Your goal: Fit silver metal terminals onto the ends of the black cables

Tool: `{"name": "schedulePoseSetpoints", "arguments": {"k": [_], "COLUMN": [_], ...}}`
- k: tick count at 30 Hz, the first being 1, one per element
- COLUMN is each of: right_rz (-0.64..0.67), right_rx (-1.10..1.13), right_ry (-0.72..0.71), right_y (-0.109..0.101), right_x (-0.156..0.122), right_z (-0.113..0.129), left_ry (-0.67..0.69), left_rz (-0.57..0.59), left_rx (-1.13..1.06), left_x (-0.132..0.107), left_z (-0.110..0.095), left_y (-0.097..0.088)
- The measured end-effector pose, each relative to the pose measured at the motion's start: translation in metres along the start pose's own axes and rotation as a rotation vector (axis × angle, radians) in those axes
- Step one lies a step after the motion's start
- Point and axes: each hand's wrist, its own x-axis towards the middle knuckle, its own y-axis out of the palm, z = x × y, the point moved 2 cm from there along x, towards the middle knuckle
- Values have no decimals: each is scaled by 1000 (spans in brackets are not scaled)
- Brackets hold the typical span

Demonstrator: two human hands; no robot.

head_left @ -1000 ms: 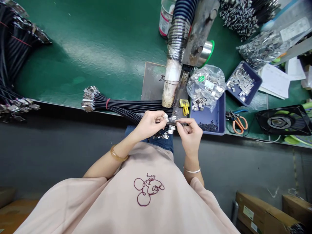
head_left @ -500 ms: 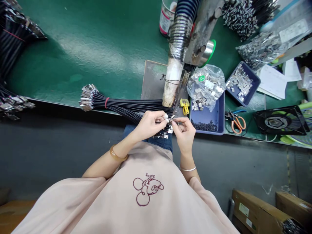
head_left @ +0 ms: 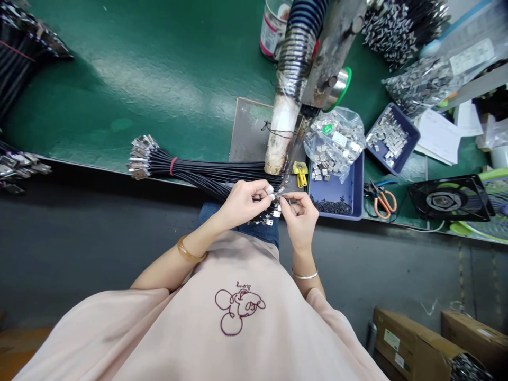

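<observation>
The cables (head_left: 206,172) lie as a black bundle along the near edge of the counter (head_left: 159,79), mid-frame, tied with a red band (head_left: 173,165). They run right into my left hand (head_left: 242,201), whose grip is closed around their near ends. At frame centre a cluster of small metal clips (head_left: 273,213) hangs off those ends. My right hand (head_left: 301,214) has its grip narrowed to a pinch on one clip (head_left: 282,194), just beside the left fingertips. I judge the cables light and floppy, so I would hold them close behind the end. The clips look thin, hard and slippery, easily bent, and best taken by their flat sides. Right of the hands sits a blue tray (head_left: 345,185) with a bag (head_left: 335,138) of loose clips resting on it. Scissors (head_left: 381,200) lie beyond, with a fan (head_left: 446,200) near the right edge. A ribbed hose (head_left: 299,47) comes down from top centre.
</observation>
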Motion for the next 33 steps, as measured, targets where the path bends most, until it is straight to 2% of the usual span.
{"name": "schedulePoseSetpoints", "arguments": {"k": [33], "right_rz": [-29], "right_rx": [31], "right_ry": [20], "right_y": [2], "right_x": [0], "right_z": [-1], "left_ry": [-5], "left_rz": [38], "left_rx": [-16], "left_x": [-2], "left_z": [1], "left_y": [-1]}}
